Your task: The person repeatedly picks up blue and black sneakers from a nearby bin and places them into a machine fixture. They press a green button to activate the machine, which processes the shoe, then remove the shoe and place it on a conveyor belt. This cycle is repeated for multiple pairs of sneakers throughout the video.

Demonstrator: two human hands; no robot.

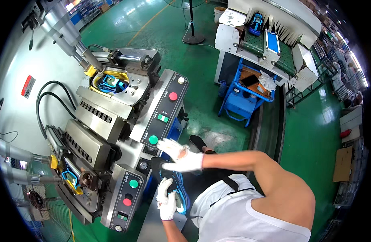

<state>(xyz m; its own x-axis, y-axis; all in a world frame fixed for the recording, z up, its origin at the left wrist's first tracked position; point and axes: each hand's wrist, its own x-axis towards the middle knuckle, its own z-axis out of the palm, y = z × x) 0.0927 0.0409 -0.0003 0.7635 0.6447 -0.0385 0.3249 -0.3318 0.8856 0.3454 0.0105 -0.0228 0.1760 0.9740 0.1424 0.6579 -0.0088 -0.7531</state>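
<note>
My left hand (pixel 167 200), in a white glove, is closed on the edge of a black and blue shoe upper (pixel 180 192) with blue laces. The shoe upper is just in front of my body, over a grey metal surface (pixel 153 226). Above its far end is my gloved right hand (pixel 179 155), fingers stretched out and apart. The right fingertips are close to a green button (pixel 153 139) on the far control panel (pixel 163 108); whether they touch it I cannot tell. Part of the shoe upper is hidden under the right hand.
A two-station press (pixel 90 111) stands at left; a blue-laced shoe upper (pixel 111 84) sits in its far station, blue and yellow parts (pixel 72 180) in the near one. The near control panel (pixel 125 197) has buttons. A conveyor machine (pixel 256 42) and blue cart (pixel 240 103) stand at far right.
</note>
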